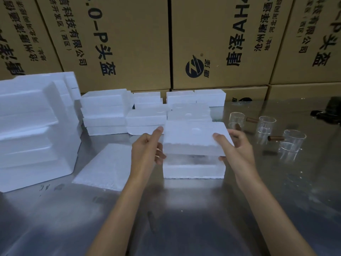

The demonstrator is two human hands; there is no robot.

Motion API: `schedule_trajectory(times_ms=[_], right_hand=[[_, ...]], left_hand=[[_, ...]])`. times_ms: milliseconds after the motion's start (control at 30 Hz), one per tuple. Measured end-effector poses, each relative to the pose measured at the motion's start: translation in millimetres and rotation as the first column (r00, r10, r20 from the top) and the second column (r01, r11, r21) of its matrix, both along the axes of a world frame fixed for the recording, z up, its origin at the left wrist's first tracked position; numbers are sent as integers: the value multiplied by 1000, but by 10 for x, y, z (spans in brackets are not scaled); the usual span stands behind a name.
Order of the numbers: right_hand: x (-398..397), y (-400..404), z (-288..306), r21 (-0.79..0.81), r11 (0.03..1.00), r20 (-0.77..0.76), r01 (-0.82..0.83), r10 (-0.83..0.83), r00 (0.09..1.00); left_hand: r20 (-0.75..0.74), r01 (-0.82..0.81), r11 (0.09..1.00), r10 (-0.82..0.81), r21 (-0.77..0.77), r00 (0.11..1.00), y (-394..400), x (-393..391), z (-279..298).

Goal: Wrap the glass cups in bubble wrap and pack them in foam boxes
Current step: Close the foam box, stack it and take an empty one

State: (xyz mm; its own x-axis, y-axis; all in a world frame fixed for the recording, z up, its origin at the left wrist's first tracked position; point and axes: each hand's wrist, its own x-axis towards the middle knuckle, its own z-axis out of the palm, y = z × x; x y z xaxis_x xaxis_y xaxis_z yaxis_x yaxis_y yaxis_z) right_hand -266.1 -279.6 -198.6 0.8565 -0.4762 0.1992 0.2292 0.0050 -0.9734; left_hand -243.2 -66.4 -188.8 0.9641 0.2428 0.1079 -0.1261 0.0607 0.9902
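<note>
The table (184,218) is showing as brushed metal, glossy and throwing back blurred reflections. The foam lid (193,137) and box (193,170) are looking matt white, grainy, ragged at the edges. At three o'clock the cups (293,140) are gleaming as clear glass, handles perhaps wood. At twelve o'clock, cartons (212,43) are showing matt brown cardboard.

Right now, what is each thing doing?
Foam lid: held above its box by both hands.
Foam box: open, wrapped cup inside.
Left hand: gripping the lid's left edge.
Right hand: gripping the lid's right edge.
Glass cups: upright, unwrapped, empty.
</note>
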Motion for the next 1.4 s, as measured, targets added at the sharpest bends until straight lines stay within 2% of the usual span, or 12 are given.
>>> schedule_trajectory(times_ms=[133,267,433,533,767,967,1400], right_hand=[[13,15,-201,-157,988,-35,8,-13,999],[32,27,-293,-182,983,-30,20,-26,999],[20,71,-306,-37,996,-96,-80,77,992],[-13,55,-298,25,992,-108,-122,124,986],[-77,-34,-288,64,973,-93,-220,225,970],[-81,-53,-313,18,958,-81,-288,288,954],[-136,28,-388,23,969,-44,-245,246,968]], left_hand=[[-129,112,981,-91,161,987,33,33,-154],[-126,145,959,-117,242,985,41,104,-248],[-183,214,974,-196,80,963,6,131,-284],[-215,252,967,-238,44,947,41,109,-284],[-196,332,941,-314,66,929,9,58,-266],[-165,388,920,-376,47,912,67,80,-292],[-163,342,938,-328,65,931,128,149,-357]])
